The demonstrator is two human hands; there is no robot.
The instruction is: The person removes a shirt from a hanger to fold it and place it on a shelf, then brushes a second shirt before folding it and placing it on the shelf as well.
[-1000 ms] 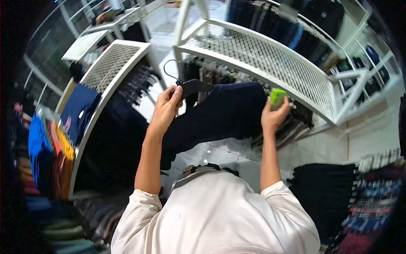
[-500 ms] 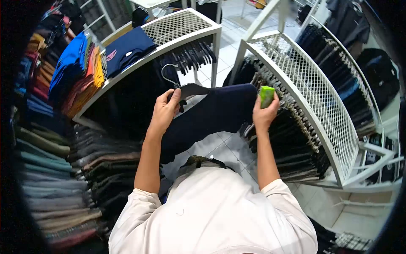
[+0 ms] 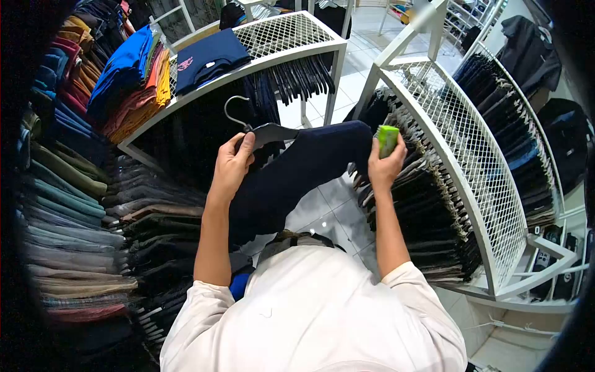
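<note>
My left hand (image 3: 234,162) is closed on a black hanger (image 3: 273,133) near the base of its metal hook, which points up. A dark navy garment (image 3: 297,164) hangs on the hanger and stretches from my left hand across to my right, its lower part falling toward my body. My right hand (image 3: 385,164) grips a small bright green block (image 3: 388,139) with a greyish face, held upright between thumb and fingers. The block is beside the right end of the garment. Its exact kind I cannot tell.
A white mesh-topped rack (image 3: 291,34) carries a folded navy shirt (image 3: 211,59) and stacked colourful clothes (image 3: 124,80). Another mesh rack (image 3: 471,136) with hanging dark garments stands to my right. Rows of hung trousers (image 3: 74,229) line my left. White floor tiles (image 3: 322,208) show between racks.
The view has shifted, so the racks appear lower and further right. My left hand and the hanger sit slightly lower and to the left; the garment's right end droops more. Both grips are unchanged.
</note>
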